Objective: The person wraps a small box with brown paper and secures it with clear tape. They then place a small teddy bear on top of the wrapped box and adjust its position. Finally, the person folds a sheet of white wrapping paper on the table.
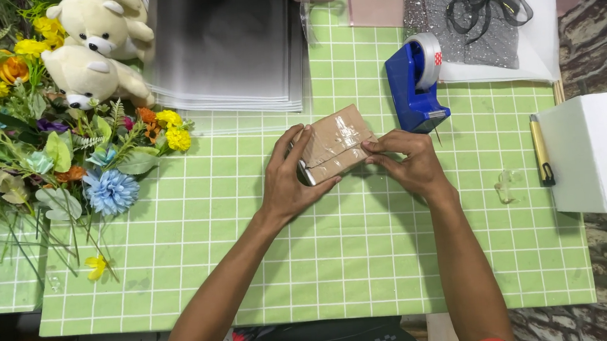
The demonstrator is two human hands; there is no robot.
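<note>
Item: small brown box [336, 144], wrapped in clear glossy film, held just above the green checked tablecloth [326, 263] a little left of and below the blue tape dispenser [415, 84]. Left hand [291, 182]: curled around the box's left end, thumb underneath and fingers over the top edge, closed on it. Right hand [407, 161]: fingertips pinched at the box's right end, pressing film or tape against it; whether it grips a loose strip cannot be told. Handling, by judgement: light, fairly stiff cardboard, but the film looks slick, so a hold across the two short ends is surest; corners may dent under a hard squeeze. Relative to the dispenser: stack of clear sheets [227, 45] to the upper left; two cream teddy bears [95, 46] and artificial flowers [45, 142] far left; glittery fabric with black ribbon [479, 1] above right; white foam block [589, 153] and yellow cutter [540, 148] to the right.
</note>
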